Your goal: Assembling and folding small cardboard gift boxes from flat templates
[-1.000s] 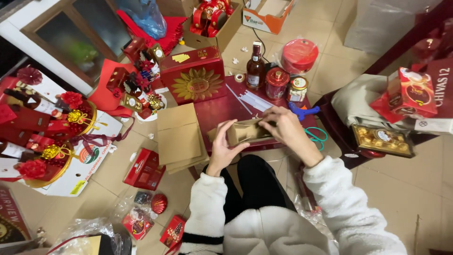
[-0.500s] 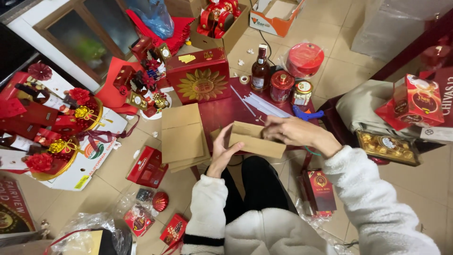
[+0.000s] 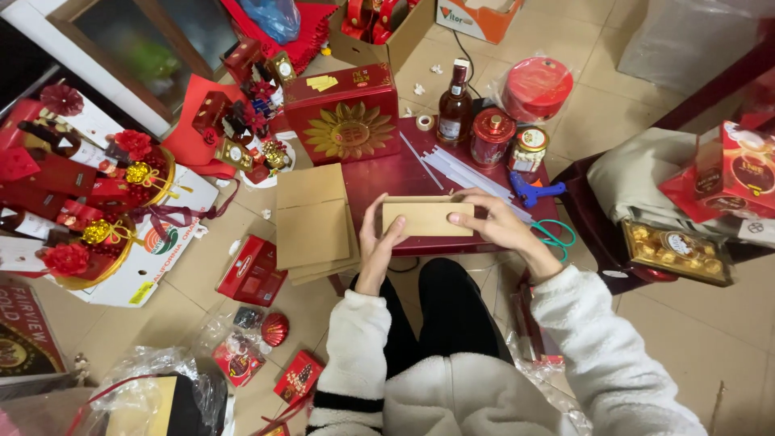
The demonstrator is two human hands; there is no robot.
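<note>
I hold a small brown cardboard box (image 3: 427, 216) flat above the front edge of a low dark red table (image 3: 379, 186). My left hand (image 3: 378, 242) cups its left end, thumb on the top face. My right hand (image 3: 492, 223) grips its right end with fingers over the top. A stack of flat brown cardboard sheets (image 3: 312, 220) lies on the table's left end, right beside my left hand.
On the table stand a red tin with a gold sunflower (image 3: 345, 113), a bottle (image 3: 455, 109), a red canister (image 3: 490, 137), a jar (image 3: 529, 150), white sticks (image 3: 460, 165) and a blue glue gun (image 3: 534, 192). Teal scissors (image 3: 557, 236) hang at the right. Red gift baskets (image 3: 89, 194) fill the floor left.
The box has been turned from a tilted, hand-wrapped hold to lying level with its broad face up. Both hands have shifted to its two ends.
</note>
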